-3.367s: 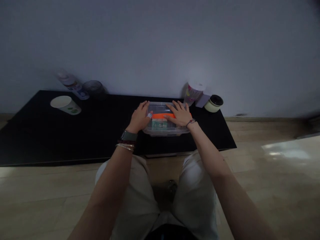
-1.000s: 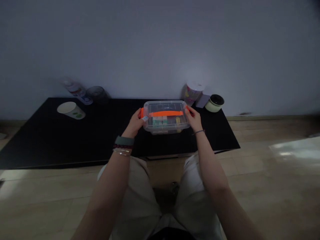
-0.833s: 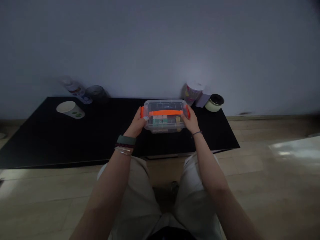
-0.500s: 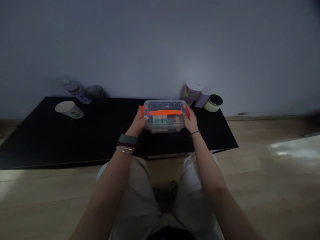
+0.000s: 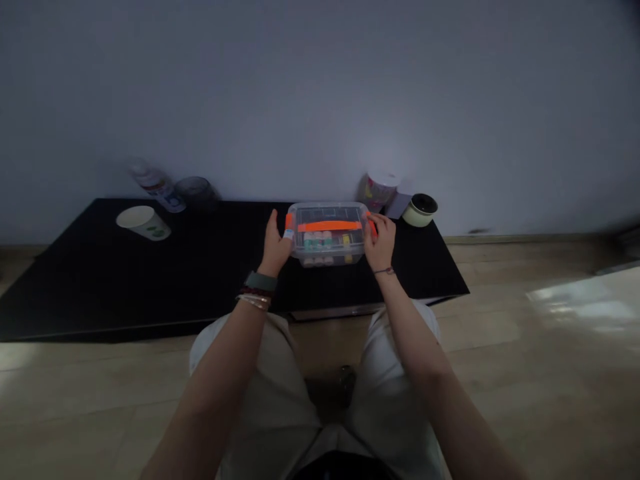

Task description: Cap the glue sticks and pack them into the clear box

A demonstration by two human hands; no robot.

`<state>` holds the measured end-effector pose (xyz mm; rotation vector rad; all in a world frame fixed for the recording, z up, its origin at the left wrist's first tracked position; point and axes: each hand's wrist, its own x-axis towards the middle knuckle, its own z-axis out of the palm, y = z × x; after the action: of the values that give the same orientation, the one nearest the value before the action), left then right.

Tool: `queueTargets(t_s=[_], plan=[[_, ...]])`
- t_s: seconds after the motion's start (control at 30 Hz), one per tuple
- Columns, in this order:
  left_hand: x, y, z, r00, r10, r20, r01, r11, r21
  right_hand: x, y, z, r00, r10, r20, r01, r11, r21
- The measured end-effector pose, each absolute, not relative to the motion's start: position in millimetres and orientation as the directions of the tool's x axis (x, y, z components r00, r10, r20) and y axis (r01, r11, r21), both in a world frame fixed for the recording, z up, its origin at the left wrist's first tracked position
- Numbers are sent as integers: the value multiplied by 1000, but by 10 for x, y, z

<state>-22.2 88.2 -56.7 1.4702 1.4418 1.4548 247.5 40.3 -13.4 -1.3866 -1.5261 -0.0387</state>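
Through my head camera, a clear plastic storage box (image 5: 327,255) with an orange strap (image 5: 330,226) sits at 12 o'clock on the low black table (image 5: 165,287). My left hand (image 5: 276,250) is open, its thumb against the box's end, which steadies it. My right hand (image 5: 380,243) curls at the orange end clip (image 5: 371,226), placed to work it, though I cannot tell whether it pinches.

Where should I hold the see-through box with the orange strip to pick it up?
Hold the clear plastic box by its two short ends, coming in from the left and right, where the left hand and right hand are. Orange plastic end tabs stick out there, giving your fingers an edge to hold.
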Motion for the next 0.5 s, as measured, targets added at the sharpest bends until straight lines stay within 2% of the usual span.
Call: queueTargets(t_s=[0.07,0.13,0.2,0.27,0.33,0.4,0.47,0.5], plan=[[-280,792,-446,-214,896,389,354,-300,886,2412,237,-36,157,687,710,738,396,-547],[-332,657,-300,-186,848,496,443,-379,813,2346,50,12,99,719,688,692,447,-567],[-360,488,-161,-111,798,592,529,-457,715,2272,-145,-11,-13,815,580,607,467,-643],[-360,305,-66,1,752,659,594,-531,604,2189,-331,-124,-189,905,380,505,422,-753],[-342,125,-42,126,721,682,632,-588,505,2107,-501,-330,-387,916,106,437,284,-853],[-322,-40,-89,252,706,662,644,-633,430,2049,-659,-606,-506,830,-235,442,16,-897],[-311,-188,-183,374,687,622,630,-681,373,2043,-812,-900,-466,682,-563,474,-344,-810],[-311,-256,-235,429,672,604,617,-707,347,2063,-885,-1035,-403,633,-661,447,-494,-746]])
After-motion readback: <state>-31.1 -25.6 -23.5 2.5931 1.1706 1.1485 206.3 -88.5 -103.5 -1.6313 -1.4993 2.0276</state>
